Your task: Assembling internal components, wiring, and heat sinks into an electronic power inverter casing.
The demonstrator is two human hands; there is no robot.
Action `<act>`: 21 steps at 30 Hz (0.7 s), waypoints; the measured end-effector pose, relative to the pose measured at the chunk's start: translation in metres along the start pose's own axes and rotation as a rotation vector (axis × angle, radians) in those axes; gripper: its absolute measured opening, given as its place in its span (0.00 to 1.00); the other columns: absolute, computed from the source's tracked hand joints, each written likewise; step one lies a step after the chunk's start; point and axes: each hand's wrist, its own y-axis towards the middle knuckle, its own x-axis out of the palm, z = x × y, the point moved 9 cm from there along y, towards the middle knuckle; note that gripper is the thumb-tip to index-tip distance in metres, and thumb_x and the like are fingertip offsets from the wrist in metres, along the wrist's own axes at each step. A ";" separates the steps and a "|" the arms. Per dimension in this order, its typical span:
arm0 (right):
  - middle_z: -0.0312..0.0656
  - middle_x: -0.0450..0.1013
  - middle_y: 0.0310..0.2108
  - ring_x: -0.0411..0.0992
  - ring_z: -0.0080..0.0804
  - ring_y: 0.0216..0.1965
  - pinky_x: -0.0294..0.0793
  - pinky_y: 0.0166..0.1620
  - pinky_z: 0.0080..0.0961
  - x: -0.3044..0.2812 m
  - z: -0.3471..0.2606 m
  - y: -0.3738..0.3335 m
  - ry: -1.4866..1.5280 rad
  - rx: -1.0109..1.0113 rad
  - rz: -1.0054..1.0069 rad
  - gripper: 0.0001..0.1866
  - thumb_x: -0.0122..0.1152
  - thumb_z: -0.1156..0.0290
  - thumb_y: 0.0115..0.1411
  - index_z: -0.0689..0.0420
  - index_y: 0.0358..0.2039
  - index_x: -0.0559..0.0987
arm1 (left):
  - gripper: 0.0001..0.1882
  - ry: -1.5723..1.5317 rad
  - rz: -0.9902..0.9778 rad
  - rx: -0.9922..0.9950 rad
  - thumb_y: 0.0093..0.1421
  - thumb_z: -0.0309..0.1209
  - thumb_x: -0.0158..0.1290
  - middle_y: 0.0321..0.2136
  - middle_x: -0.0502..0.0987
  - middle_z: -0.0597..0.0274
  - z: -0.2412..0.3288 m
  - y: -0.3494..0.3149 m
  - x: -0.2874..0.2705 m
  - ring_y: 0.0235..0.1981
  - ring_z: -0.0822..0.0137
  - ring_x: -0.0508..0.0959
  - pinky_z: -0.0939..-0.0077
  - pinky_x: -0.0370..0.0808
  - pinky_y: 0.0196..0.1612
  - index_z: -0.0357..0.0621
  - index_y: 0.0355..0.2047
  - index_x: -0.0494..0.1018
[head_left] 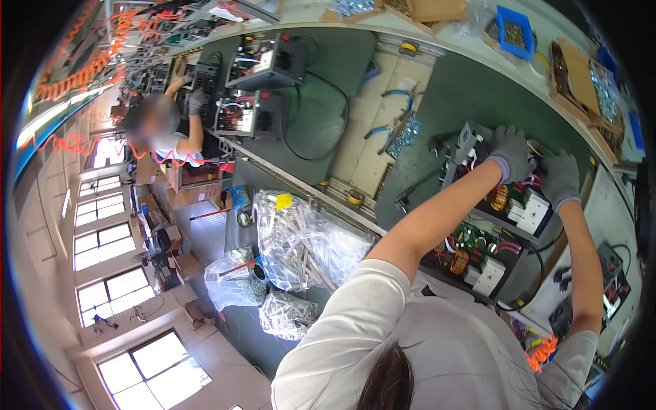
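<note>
Both gloved hands are shown at about two o'clock, laid on the far end of an open electronics chassis [502, 225] that lies on the green bench mat [471, 96]. The left hand [509, 152] is curled over a grey metal bracket [466, 145] at the chassis end, fingers together; whether they are clamped on it cannot be told. The right hand [560, 179] is pressed down just beside it, fingers bent, its grasp hidden. Red wires [529, 183] and copper coils [499, 197] lie directly beneath both palms. Blue-handled pliers [391, 127] and a tray of screws [404, 139] rest at twelve o'clock; bags of metal parts [301, 239] lie at nine o'clock. A likely risk: a wire could be pinched or pulled loose under the bracket, since the gloves dull touch and cover the seat from view.
</note>
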 end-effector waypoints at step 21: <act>0.44 0.78 0.41 0.76 0.44 0.46 0.69 0.49 0.48 0.010 0.037 0.036 0.217 0.174 0.406 0.12 0.56 0.59 0.61 0.47 0.39 0.83 | 0.10 -1.023 0.301 0.005 0.59 0.24 0.58 0.35 0.82 0.56 -0.044 0.039 -0.019 0.37 0.66 0.80 0.70 0.76 0.45 0.40 0.42 0.79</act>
